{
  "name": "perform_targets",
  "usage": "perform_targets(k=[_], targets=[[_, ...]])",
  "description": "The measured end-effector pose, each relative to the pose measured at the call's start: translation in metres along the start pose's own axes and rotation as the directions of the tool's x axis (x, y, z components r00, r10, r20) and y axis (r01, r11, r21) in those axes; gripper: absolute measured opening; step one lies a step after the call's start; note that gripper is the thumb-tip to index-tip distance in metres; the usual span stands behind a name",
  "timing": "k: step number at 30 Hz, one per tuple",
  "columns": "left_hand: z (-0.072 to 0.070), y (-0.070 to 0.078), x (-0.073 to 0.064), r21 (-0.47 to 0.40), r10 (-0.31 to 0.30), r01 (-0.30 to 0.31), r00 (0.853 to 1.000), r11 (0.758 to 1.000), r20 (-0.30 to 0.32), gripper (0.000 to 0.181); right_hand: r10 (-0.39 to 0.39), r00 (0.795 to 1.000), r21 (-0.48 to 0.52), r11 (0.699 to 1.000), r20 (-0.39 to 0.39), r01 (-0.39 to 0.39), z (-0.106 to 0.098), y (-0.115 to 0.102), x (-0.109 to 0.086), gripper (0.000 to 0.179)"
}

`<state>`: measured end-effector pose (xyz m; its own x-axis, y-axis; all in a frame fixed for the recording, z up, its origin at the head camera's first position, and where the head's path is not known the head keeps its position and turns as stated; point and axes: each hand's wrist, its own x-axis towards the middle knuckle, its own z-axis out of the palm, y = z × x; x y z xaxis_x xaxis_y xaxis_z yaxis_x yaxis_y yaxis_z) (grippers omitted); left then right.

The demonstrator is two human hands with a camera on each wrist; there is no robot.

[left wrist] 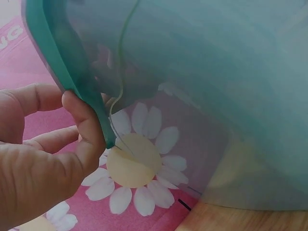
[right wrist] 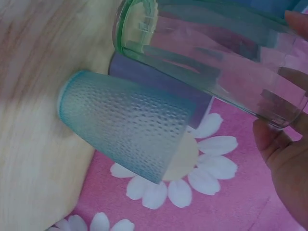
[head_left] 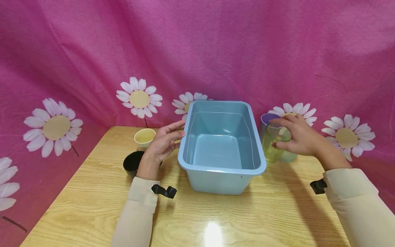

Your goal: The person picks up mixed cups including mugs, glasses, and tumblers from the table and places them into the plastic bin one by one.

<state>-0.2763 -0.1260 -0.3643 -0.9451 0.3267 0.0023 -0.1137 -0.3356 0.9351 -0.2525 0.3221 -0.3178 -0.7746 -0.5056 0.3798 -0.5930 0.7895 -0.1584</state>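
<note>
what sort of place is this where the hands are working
Probably a makeshift tabletop filming setup: a pink daisy-print curtain hangs behind a wood-grain table, which holds a blue tub.

Perhaps a room at home, judging by the wood-grain table (head_left: 262, 212) and pink daisy-printed cloth (head_left: 222, 44).

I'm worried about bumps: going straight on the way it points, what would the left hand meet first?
The blue tub, at its left rim; the left hand's fingertips seem to be touching it, though depth is uncertain.
</note>
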Motion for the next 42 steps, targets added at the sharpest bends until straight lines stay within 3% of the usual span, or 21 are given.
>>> perform_targets(k=[8,24,39,42], targets=[[-0.001,-0.002,0.002,-0.04,0.01,-0.009,1.0,0.999,0.008,0.054,0.01,1.0,0.002,1.0,-0.017,-0.01,-0.02,-0.004,0.004,0.068],[-0.002,-0.005,0.003,-0.058,-0.005,0.006,1.0,0.998,0.007,0.055,-0.184,0.975,-0.044,0.983,-0.129,0.179,-0.075,-0.018,0.03,0.069],[-0.001,-0.005,0.003,-0.082,0.02,-0.018,0.999,0.996,0.026,0.056,-0.222,0.962,-0.053,0.975,-0.158,0.217,-0.1,-0.041,0.054,0.073],[0.0,-0.005,0.002,-0.078,0.018,-0.016,0.999,0.997,0.026,0.057,-0.192,0.969,-0.045,0.981,-0.153,0.188,-0.101,-0.05,0.057,0.074]])
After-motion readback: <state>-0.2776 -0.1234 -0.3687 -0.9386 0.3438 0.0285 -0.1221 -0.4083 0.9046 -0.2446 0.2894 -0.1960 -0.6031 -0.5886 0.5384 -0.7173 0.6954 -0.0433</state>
